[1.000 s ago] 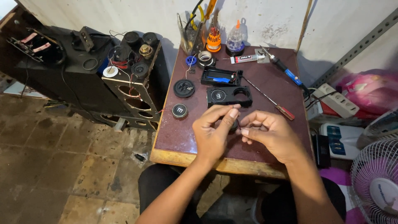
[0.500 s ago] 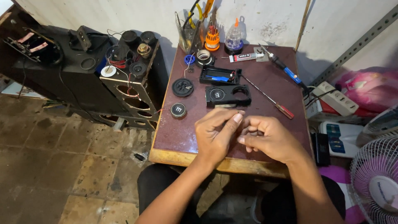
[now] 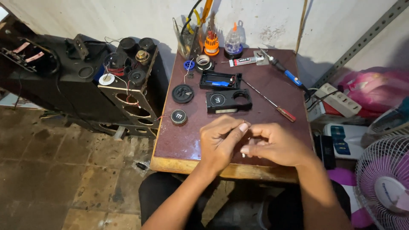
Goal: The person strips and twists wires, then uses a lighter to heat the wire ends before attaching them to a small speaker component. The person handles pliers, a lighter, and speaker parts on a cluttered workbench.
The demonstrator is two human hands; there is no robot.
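In the head view, both hands meet over the near part of the small reddish-brown surface (image 3: 179,142). The left hand (image 3: 219,142) has its fingers curled narrow, thumb and forefinger pinched toward the right hand (image 3: 275,145), which is likewise closed in a loose pinch. Between the fingertips sits something very small and pale, perhaps a thin wire; it is too small to identify, and the fingers hide most of it. Whether either hand truly grips it cannot be told.

Just beyond the hands lies a black rectangular housing (image 3: 228,101) with a round hole, and behind it an open black tray with a blue part (image 3: 220,79). A round black cap (image 3: 179,116) lies to the left, a long red-handled screwdriver (image 3: 268,100) to the right. A fan (image 3: 385,187) is cut off at the right edge.

Compared with half a second ago, the hands sit slightly nearer the surface's near edge, still pressed together.
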